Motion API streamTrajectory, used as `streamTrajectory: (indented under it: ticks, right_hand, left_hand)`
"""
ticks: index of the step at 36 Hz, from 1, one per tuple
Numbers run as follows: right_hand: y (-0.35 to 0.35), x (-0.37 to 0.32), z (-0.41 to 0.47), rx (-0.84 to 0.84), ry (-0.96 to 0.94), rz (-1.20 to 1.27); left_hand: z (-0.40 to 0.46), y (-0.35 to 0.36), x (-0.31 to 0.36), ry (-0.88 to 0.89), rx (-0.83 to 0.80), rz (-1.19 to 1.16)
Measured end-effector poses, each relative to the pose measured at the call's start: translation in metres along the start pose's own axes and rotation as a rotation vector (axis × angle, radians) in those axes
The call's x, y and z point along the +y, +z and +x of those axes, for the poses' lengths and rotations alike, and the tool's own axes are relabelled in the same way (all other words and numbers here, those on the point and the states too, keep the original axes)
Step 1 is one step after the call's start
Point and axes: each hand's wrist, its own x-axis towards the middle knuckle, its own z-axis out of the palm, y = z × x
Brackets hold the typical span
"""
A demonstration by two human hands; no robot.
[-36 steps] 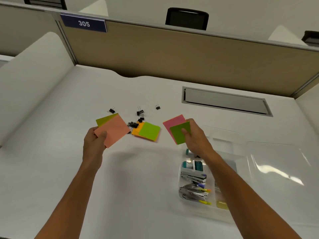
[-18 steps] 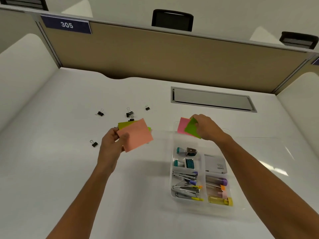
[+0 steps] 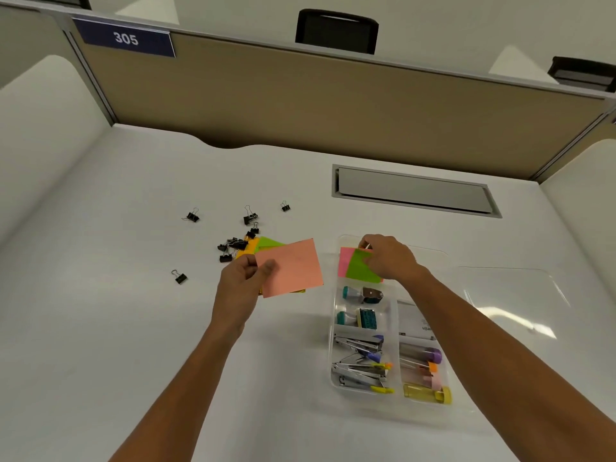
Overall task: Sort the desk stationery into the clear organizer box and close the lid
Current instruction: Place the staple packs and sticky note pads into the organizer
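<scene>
A: We had our right hand [image 3: 388,258] pinching the pink and green sticky notes [image 3: 358,266] over the far compartment of the clear organizer box [image 3: 393,403]; our left hand [image 3: 243,278] gripped the salmon sticky pad [image 3: 291,266] just beside it.

B: We judged the notes needed lowering flat, edges squared within the walls, before letting go. The binder clips [image 3: 233,246] lay unsorted.

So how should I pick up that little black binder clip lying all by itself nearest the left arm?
Pinch the small black binder clip by its wire loop, coming from straight above. The loop sticks up off the white desk, while the black body sits low and flat. Nothing lies beside it, so fingers can likely close on the wire freely.
</scene>
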Motion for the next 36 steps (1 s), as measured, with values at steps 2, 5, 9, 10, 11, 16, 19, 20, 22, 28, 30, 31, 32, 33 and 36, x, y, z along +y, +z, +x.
streamTrajectory:
  ticks: [2,5,9,10,11,16,19,20,22,28,30,31,32,33,36]
  right_hand:
    - [0.001,0.0,0.001,0.014,-0.001,-0.021]
    - [0.005,0.0,0.003,0.034,-0.007,-0.055]
    - [0.009,0.0,0.003,0.053,-0.013,-0.126]
    - [0.009,0.0,0.003,0.054,-0.017,-0.136]
    - [0.01,0.0,0.003,0.053,-0.021,-0.137]
    - [0.01,0.0,0.002,0.059,-0.026,-0.107]
    - [0.009,0.002,-0.001,0.074,-0.017,-0.058]
    - [0.008,0.003,-0.002,0.081,-0.012,-0.04]
    - [0.009,0.004,-0.003,0.1,0.003,0.024]
    - [-0.004,-0.011,-0.022,0.04,0.034,0.703]
    - [-0.012,-0.019,-0.034,-0.042,0.044,0.932]
    - [-0.014,-0.022,-0.038,-0.068,0.049,1.002]
    - [-0.015,-0.024,-0.043,-0.086,0.061,1.05]
    - [-0.016,-0.025,-0.046,-0.096,0.079,1.079]
    - [-0.013,-0.024,-0.053,-0.065,0.081,1.069]
  left_hand:
    - [0.0,0.001,-0.001,-0.004,-0.004,0.016]
    - [0.0,0.001,-0.003,-0.009,-0.012,0.031]
    - [0.0,0.005,-0.002,-0.003,-0.021,0.051]
    - [0.001,0.006,-0.001,-0.002,-0.023,0.05]
    - [0.001,0.007,-0.001,-0.001,-0.025,0.05]
    - [0.003,0.015,-0.001,-0.008,-0.015,0.054]
    - [0.005,0.021,-0.002,-0.006,0.004,0.068]
    - [0.005,0.023,-0.003,-0.007,0.005,0.066]
    - [0.007,0.028,-0.004,-0.012,0.003,0.061]
    - [0.01,0.046,-0.002,-0.005,-0.043,0.042]
    - [0.011,0.053,-0.002,-0.004,-0.053,0.045]
    - [0.012,0.056,-0.002,-0.008,-0.055,0.053]
    - [0.012,0.06,-0.002,-0.011,-0.058,0.061]
    - [0.013,0.063,-0.002,-0.012,-0.063,0.068]
    - [0.013,0.073,-0.003,-0.012,-0.084,0.079]
